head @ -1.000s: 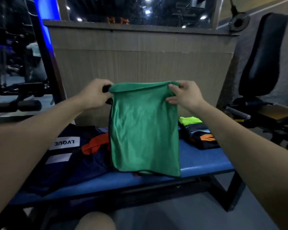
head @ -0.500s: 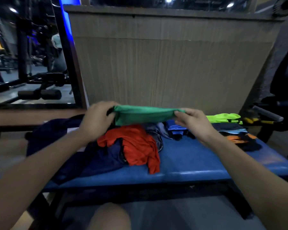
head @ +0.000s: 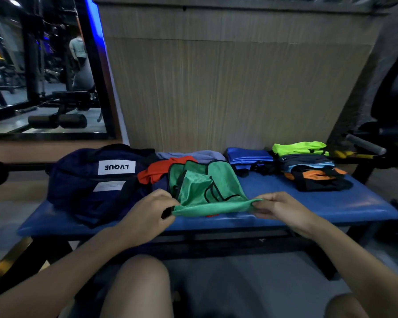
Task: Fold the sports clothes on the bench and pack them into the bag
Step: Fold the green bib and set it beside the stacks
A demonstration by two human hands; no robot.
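A green sports garment point(head: 200, 189) with black trim lies spread on the blue bench point(head: 319, 205), its near edge lifted. My left hand point(head: 151, 208) pinches the near left corner and my right hand point(head: 277, 206) pinches the near right corner. Under the green piece lie a red garment point(head: 157, 172) and a grey-blue one point(head: 193, 155). The navy bag point(head: 94, 180) with a white LVQUE label sits at the bench's left end. A folded blue piece point(head: 248, 156) and a stack of folded clothes point(head: 313, 168) topped by a neon yellow one point(head: 299, 148) rest to the right.
A wood-panel wall point(head: 228, 88) stands right behind the bench. A mirror point(head: 41, 65) on the left reflects gym machines and a person. A black exercise machine point(head: 391, 125) stands at the right. My bare knees show at the bottom of the view.
The green garment hung from my raised hands a second ago; both hands have come down and toward me, laying it over the red garment on the bench.
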